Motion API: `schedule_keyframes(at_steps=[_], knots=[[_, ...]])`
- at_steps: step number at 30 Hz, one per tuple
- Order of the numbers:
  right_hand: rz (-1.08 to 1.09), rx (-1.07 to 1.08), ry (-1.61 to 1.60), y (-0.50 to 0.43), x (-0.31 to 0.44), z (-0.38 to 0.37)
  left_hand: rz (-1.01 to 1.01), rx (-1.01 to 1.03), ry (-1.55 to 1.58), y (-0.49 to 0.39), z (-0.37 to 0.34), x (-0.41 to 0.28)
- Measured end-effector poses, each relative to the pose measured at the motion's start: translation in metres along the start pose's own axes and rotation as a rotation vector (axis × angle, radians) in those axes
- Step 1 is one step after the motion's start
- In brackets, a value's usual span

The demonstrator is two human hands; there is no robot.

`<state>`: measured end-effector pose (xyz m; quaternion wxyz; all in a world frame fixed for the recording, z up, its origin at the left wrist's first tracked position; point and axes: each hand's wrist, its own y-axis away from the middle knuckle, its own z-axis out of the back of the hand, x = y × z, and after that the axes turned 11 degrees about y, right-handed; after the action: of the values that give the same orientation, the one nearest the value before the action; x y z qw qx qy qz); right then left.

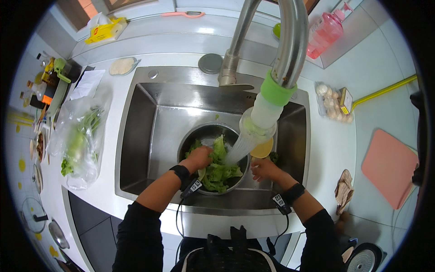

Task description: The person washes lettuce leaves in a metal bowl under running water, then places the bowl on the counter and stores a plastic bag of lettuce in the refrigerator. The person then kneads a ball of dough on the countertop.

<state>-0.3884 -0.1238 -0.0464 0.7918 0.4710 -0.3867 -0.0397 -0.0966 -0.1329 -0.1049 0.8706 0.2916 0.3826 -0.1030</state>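
Green lettuce leaves [219, 175] fill a round metal bowl [243, 178] standing in the stainless steel sink [170, 119]. My left hand [199, 157] reaches into the bowl with its fingers curled on the leaves; some fingertips are hidden among them. Just right of the bowl's rim hovers my right hand [265, 170], fingers loosely apart and nothing visible in them. Water sprays onto the lettuce from a clear faucet extension [263, 117] with a green collar. Partly behind the spray head is a yellow round item [263, 149], near some dark green leafy matter [273, 156].
The metal faucet [292, 40] arches over the sink. Leafy vegetables lie in a clear plastic bag [81, 142] on the left counter. On the right are a pack of eggs [333, 102], a crumpled cloth [344, 188] and a pink cutting board [390, 170]. A pink pump bottle [326, 32] stands behind.
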Motion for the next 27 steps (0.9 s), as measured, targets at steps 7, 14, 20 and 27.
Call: schedule_keyframes(at_steps=[7, 14, 20, 27], knots=[[-0.009, -0.067, 0.144, 0.039, 0.013, -0.004, 0.167, 0.025, -0.166, -0.043, -0.025, 0.027], [0.115, -0.183, 0.232, 0.071, 0.015, -0.015, -0.046, -0.154, 0.112, -0.029, -0.012, 0.016], [0.260, -0.222, 0.242, 0.074, 0.026, -0.034, -0.407, -0.349, 0.264, 0.025, 0.011, -0.029], [0.369, -0.272, 0.140, 0.078, 0.057, -0.051, -0.232, -0.224, 0.768, 0.053, 0.020, -0.060]])
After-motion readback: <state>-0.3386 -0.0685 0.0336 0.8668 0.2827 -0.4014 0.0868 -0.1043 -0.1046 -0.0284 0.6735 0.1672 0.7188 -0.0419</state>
